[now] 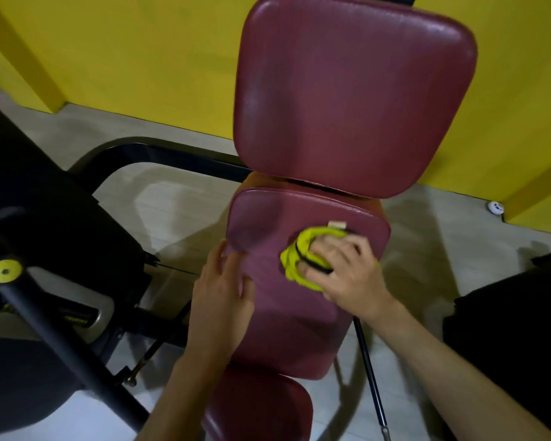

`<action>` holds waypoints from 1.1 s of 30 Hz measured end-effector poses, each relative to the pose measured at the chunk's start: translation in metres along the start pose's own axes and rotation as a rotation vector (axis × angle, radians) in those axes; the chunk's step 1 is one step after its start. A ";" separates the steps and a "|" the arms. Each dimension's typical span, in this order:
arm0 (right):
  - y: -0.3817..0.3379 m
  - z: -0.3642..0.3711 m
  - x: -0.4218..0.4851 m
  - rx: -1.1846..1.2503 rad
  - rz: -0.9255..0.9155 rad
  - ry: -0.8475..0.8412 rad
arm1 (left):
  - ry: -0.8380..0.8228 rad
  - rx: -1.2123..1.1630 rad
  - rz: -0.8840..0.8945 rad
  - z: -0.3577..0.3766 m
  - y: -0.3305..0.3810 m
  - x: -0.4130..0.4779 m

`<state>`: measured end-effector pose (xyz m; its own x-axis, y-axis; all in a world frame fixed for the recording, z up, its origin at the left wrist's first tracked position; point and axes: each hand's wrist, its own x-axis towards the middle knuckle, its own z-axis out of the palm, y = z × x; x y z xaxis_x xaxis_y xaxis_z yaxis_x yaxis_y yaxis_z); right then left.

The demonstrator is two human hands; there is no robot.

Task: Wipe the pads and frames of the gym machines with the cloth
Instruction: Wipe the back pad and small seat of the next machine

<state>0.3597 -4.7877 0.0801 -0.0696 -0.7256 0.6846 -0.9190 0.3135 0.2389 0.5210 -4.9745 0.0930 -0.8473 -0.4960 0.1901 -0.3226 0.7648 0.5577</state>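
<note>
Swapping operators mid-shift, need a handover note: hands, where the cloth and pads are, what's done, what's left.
Right hand grips the bunched yellow cloth and presses it on the middle pad, right of centre.
Left hand rests flat on that pad's left edge, holding nothing.
Back pad stands above it; lower pad sits below, nearest the camera. Black frame curves off to the left.
Done: the cloth is on the middle pad; which surfaces are already clean cannot be told.
Left: finish this pad, then probably the back pad, lower pad and frame.
</note>
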 end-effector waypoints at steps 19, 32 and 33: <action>0.005 0.000 -0.060 -0.046 0.076 -0.041 | 0.003 0.011 0.031 0.016 0.007 0.007; 0.023 -0.017 0.014 -0.064 0.226 0.178 | 0.035 0.074 0.017 0.016 0.001 0.009; 0.018 -0.011 0.010 -0.071 0.197 0.180 | 0.046 0.062 0.016 0.014 0.000 0.009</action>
<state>0.3464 -4.7821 0.0989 -0.1689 -0.5280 0.8323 -0.8646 0.4847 0.1321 0.5076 -4.9727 0.0835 -0.8327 -0.5008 0.2365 -0.3356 0.7960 0.5038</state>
